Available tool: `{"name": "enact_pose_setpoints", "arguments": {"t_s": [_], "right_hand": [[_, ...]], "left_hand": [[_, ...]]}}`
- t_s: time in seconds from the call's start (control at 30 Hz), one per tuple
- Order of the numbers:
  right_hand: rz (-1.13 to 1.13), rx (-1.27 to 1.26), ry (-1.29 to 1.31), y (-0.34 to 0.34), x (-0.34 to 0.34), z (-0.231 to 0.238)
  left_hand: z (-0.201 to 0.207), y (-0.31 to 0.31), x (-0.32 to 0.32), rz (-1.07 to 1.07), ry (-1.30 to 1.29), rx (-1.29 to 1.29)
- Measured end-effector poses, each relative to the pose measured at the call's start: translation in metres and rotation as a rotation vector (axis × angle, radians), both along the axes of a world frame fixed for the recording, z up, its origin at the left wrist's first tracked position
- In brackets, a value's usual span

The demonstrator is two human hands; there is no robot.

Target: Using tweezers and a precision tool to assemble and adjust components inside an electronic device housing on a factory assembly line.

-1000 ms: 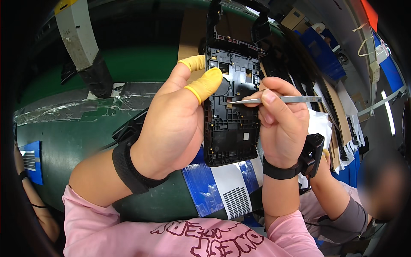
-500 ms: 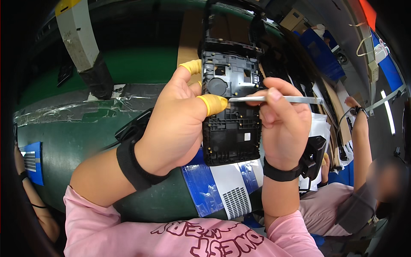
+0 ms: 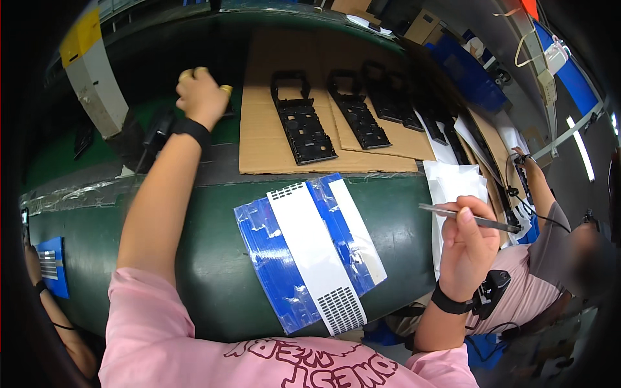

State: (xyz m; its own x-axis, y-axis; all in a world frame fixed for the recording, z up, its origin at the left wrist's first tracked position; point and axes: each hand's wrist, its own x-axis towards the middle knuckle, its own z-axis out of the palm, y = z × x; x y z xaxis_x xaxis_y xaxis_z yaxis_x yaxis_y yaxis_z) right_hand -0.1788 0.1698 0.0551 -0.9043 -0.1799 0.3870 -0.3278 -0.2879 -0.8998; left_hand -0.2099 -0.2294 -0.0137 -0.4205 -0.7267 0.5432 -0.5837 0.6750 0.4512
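My left hand (image 3: 202, 96), with yellow finger cots, is stretched far forward over the green belt (image 3: 194, 213), its fingers curled near a dark part that I cannot make out. My right hand (image 3: 467, 249) is pulled back over the bench's right edge and grips metal tweezers (image 3: 467, 217) pointing left. A black plastic frame (image 3: 301, 119) lies on a sheet of cardboard (image 3: 262, 139) in the middle of the belt, apart from both hands.
More black frames (image 3: 357, 110) lie in a row to the right on cardboard. A blue and white label sheet (image 3: 309, 249) is taped at the near edge. White sheets (image 3: 453, 184) lie at the right. A co-worker (image 3: 550, 239) sits to the right.
The black frame that both hands held up close now lies on the cardboard. My left hand has reached far forward left. My right hand has drawn back right with the tweezers.
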Motion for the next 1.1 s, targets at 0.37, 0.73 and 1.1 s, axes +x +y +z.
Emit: {"name": "enact_pose_setpoints", "arguments": {"t_s": [0.37, 0.73, 1.1], "right_hand": [[0.281, 0.146, -0.206, -0.067, -0.020, -0.025], [0.507, 0.087, -0.481, -0.114, -0.052, -0.098], [0.449, 0.157, -0.452, -0.125, -0.054, -0.103]], "left_hand": [[-0.021, 0.066, -0.019, -0.586, 0.078, 0.343], [0.007, 0.057, 0.047, -0.780, 0.656, 1.528], [0.028, 0.068, 0.052, -0.901, 0.738, 1.335]]}}
